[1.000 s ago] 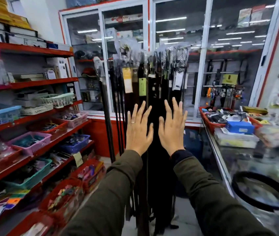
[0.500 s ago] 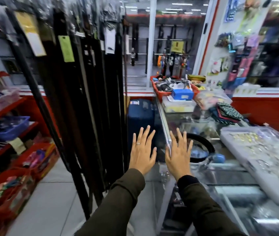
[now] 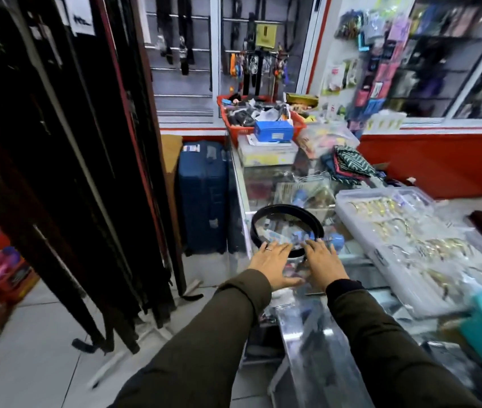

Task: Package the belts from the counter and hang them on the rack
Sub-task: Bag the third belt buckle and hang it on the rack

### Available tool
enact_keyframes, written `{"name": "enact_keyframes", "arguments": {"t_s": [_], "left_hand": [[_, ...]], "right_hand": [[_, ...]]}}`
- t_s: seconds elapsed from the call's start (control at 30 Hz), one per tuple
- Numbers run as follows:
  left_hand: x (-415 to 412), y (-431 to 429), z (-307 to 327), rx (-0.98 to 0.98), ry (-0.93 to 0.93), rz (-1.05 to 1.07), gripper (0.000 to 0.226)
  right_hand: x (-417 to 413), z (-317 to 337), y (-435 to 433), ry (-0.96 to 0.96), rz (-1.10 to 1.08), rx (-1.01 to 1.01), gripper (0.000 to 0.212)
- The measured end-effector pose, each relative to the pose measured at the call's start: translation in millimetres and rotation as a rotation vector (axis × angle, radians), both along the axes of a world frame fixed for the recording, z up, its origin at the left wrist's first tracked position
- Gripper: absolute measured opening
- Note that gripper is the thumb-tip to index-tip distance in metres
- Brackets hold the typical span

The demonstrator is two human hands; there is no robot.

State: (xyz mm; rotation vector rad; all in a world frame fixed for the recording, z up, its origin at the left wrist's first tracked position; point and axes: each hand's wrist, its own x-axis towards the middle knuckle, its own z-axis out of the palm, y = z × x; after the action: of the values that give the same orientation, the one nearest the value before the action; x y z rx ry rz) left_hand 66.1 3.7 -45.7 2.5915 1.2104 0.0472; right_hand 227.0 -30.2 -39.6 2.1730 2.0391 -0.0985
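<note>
Fingers of both hands spread, empty, grasping nothing. Left hand and right hand hover at near edge of coiled belt lying on glass surface, contact unclear. Rack of hung belts to left. Step: picking up belt, likely. Next: close both hands on coil, lift without uncoiling.

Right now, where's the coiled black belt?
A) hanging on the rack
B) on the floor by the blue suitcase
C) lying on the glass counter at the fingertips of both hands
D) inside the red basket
C: the coiled black belt lies on the glass counter, with the left hand and right hand open at its near edge.
</note>
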Motion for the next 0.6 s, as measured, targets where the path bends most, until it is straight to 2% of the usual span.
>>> {"name": "enact_keyframes", "arguments": {"t_s": [0.07, 0.13, 0.23, 0.33, 0.4, 0.6], "left_hand": [[11.8, -0.4, -4.3, -0.026, -0.025, 0.065, 0.085], [18.3, -0.6, -7.5, 0.000, -0.073, 0.156, 0.063], [16.3, -0.8, -9.8, -0.001, -0.189, 0.251, 0.038], [2.9, -0.9, -12.5, 0.051, -0.236, 0.270, 0.031], [-9.4, -1.7, -12.5, 0.094, -0.259, 0.271, 0.030], [-59.5, -6.0, -2.8, 0.264, -0.284, 0.288, 0.032]], "right_hand": [[9.0, -2.2, 6.1, 0.141, 0.011, 0.052, 0.075], [14.8, -1.8, 10.5, 0.235, 0.002, 0.099, 0.064], [20.1, 0.3, 13.2, 0.173, 0.031, 0.142, 0.044], [18.7, 2.8, 8.5, 0.070, 0.069, 0.198, 0.030], [13.6, 6.5, 5.2, 0.088, 0.110, 0.207, 0.028], [-20.7, 31.5, 1.5, 0.475, 0.241, 0.189, 0.023]]}}
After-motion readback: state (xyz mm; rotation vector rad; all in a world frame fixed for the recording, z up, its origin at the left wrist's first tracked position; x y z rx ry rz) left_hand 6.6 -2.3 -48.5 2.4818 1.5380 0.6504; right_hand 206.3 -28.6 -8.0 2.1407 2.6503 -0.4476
